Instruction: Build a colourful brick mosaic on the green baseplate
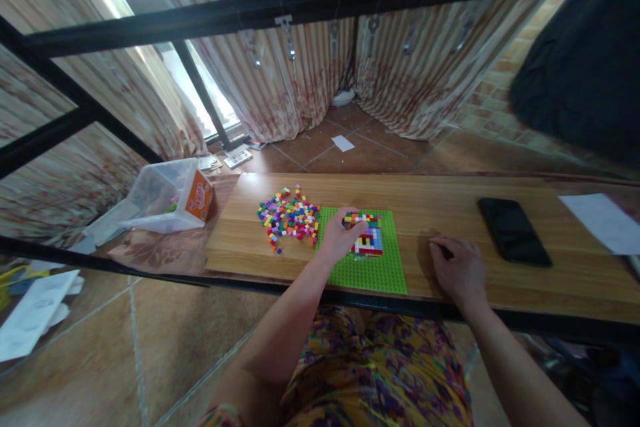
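A green studded baseplate lies on the wooden table, with a low build of multicoloured toy bricks standing on it. Over the left side of this build is my left hand, its thumb and fingertips bent together at the bricks. Whatever is between those fingertips is too small to make out. A pile of loose, mixed-colour toy bricks spreads out just left of the baseplate. To the right of the plate, my right hand rests on the tabletop with its fingers curled in, and nothing shows in it.
A black phone and a white paper sheet lie to the right on the table. Left of it stands a clear plastic box with an orange label. A dark metal bar crosses above the far side.
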`<state>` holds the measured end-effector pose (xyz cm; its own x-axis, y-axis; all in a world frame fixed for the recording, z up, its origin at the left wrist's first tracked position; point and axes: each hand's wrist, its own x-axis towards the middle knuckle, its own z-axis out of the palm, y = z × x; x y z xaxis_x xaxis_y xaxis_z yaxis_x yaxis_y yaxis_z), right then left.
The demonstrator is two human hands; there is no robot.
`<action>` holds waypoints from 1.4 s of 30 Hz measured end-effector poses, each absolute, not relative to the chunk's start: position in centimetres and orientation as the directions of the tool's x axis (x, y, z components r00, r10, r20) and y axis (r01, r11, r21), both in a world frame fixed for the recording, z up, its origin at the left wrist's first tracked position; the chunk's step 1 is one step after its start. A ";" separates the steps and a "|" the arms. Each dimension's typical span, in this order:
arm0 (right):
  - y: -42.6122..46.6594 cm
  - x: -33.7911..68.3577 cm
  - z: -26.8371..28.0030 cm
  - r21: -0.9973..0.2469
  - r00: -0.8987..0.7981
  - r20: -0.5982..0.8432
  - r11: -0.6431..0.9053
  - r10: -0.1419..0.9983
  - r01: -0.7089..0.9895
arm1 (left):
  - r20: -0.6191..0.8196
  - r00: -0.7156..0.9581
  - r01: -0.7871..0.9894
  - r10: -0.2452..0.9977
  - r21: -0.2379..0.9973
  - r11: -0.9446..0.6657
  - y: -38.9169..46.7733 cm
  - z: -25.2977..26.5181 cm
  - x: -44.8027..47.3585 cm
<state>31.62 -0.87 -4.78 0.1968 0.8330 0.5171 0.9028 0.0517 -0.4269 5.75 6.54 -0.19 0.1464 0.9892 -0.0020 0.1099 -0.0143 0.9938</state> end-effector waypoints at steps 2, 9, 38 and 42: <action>-0.9 31.6 -4.8 -0.431 0.193 0.517 0.060 0.834 0.900 | -0.020 0.138 0.108 0.990 0.994 0.005 6.8 -0.3 5.8; -0.8 31.7 -5.1 -0.419 0.190 0.535 0.064 0.823 0.906 | -0.116 0.148 0.067 0.982 0.992 0.107 7.6 -0.6 6.0; -0.8 32.5 -5.6 -0.343 0.137 0.556 0.076 0.820 0.936 | 0.266 0.114 0.804 0.957 0.542 -0.246 1.2 -0.6 -4.0; -0.8 32.7 -5.8 -0.335 0.135 0.561 0.075 0.817 0.939 | 0.269 0.132 0.840 0.954 0.481 -0.252 1.7 -0.8 -3.9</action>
